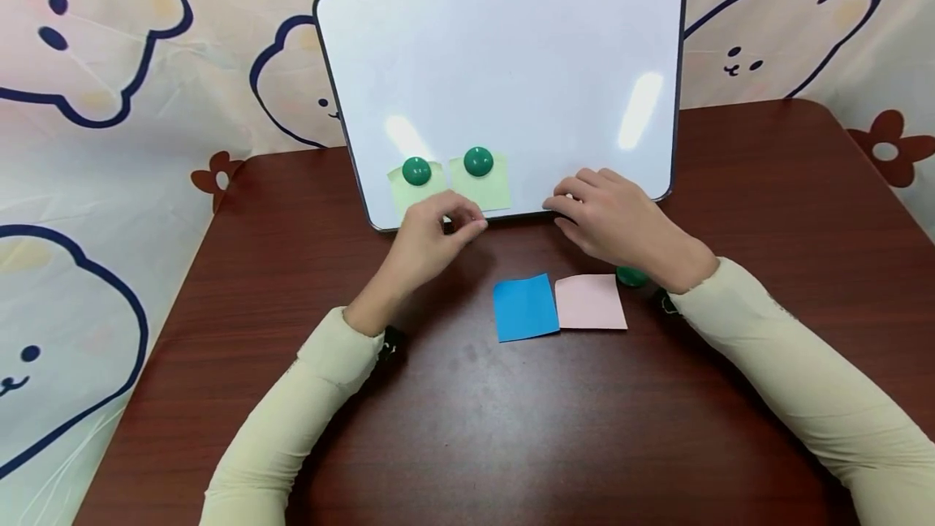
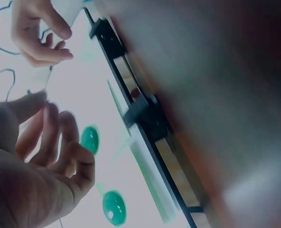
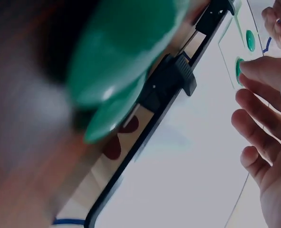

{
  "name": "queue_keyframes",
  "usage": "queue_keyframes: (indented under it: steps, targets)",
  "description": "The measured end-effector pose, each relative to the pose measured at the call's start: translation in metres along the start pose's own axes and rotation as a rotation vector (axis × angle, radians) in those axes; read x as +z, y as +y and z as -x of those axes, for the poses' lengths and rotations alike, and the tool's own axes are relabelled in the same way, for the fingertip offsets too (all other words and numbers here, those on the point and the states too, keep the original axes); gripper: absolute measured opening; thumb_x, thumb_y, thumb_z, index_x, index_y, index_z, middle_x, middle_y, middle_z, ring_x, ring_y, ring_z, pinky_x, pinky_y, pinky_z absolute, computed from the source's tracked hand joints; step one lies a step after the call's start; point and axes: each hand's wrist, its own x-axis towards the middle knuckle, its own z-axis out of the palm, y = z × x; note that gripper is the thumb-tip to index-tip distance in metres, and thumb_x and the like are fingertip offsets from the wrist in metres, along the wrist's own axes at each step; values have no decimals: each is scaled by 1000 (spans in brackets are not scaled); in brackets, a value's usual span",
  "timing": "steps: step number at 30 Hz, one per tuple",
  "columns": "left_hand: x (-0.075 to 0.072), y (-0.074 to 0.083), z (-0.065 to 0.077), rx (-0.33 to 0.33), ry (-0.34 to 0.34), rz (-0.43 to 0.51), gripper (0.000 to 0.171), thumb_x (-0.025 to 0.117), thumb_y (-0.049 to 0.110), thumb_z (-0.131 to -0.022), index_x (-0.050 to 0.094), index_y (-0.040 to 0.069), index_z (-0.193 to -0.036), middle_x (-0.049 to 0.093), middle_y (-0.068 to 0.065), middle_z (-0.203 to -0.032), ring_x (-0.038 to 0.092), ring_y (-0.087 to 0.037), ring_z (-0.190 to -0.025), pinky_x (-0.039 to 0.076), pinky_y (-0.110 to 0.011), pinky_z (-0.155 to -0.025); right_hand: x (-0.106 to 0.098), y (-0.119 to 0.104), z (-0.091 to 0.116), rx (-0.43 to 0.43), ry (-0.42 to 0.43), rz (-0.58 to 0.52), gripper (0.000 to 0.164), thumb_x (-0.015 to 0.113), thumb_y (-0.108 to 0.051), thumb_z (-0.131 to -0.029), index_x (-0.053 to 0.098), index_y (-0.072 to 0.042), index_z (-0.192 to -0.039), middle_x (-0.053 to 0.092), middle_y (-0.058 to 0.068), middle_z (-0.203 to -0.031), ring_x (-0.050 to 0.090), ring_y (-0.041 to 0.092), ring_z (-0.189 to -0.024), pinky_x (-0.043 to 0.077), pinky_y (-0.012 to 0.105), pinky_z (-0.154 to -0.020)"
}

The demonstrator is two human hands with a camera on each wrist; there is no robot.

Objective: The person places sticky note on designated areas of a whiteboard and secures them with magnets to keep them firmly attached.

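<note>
My left hand [image 1: 438, 230] hovers before the whiteboard's [image 1: 511, 63] lower left edge, thumb and forefinger curved toward each other with nothing seen between them. In front of the board's lower right part is my right hand [image 1: 609, 213], fingers loosely bent and holding nothing. On the board, one green magnet [image 1: 416, 171] lies over a pale green sticky note [image 1: 402, 195], and a second green magnet [image 1: 478, 161] over another pale green note [image 1: 497, 189]. A blue sticky note [image 1: 526, 308] and a pink sticky note [image 1: 590, 303] lie side by side on the table.
Partly under my right wrist sits a green magnet [image 1: 631, 276]; the right wrist view shows two overlapping green magnets [image 3: 126, 52] close up. Black clips [image 2: 150, 118] hold the board's lower edge. The brown table [image 1: 467, 428] meets a printed cloth [image 1: 66, 169] behind and left.
</note>
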Motion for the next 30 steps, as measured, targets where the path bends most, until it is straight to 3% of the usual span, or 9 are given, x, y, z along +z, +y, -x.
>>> queue_keyframes:
  steps: [3, 9, 12, 19, 24, 30]
  targets:
    - [5, 4, 4, 28, -126, -63, 4, 72, 14, -92, 72, 11, -95, 69, -1, -88, 62, -13, -81, 51, -30, -74, -1, 4, 8, -31, -22, 13, 23, 76, -14, -86, 72, -8, -108, 69, 9, -102, 62, 27, -94, 53, 40, -80]
    - [11, 11, 14, 14, -378, -258, 9, 72, 24, -92, 72, 18, -99, 68, 6, -91, 62, -9, -83, 51, -29, -76, -4, 17, 26, -33, -36, -8, 23, 77, -17, -85, 73, -8, -106, 69, 8, -97, 62, 26, -90, 53, 40, -79]
    - [12, 14, 18, 55, -472, -359, 12, 73, 28, -91, 71, 19, -100, 65, 6, -89, 59, -8, -78, 49, -27, -72, -5, 24, 34, -37, -37, -12, 24, 79, -19, -83, 74, -9, -105, 69, 7, -95, 61, 25, -88, 52, 40, -77]
    - [16, 20, 22, 167, -526, -535, 21, 74, 35, -90, 69, 16, -98, 60, 3, -83, 54, -10, -73, 42, -28, -67, -10, 37, 51, -16, -107, -53, 27, 82, -27, -81, 74, -13, -103, 69, 3, -92, 60, 21, -86, 50, 38, -78]
    - [19, 21, 17, 168, -529, -575, 22, 73, 36, -90, 71, 16, -99, 63, 2, -85, 57, -11, -76, 44, -30, -70, -12, 45, 55, 16, -194, -109, 27, 82, -29, -81, 75, -17, -104, 70, -1, -94, 59, 16, -87, 50, 37, -78]
    - [20, 24, 14, 163, -560, -608, 25, 72, 37, -91, 73, 16, -104, 69, 0, -97, 62, -12, -83, 47, -33, -75, -16, 51, 59, 19, -230, -152, 26, 84, -22, -79, 75, -18, -103, 70, -4, -95, 57, 13, -87, 50, 35, -77]
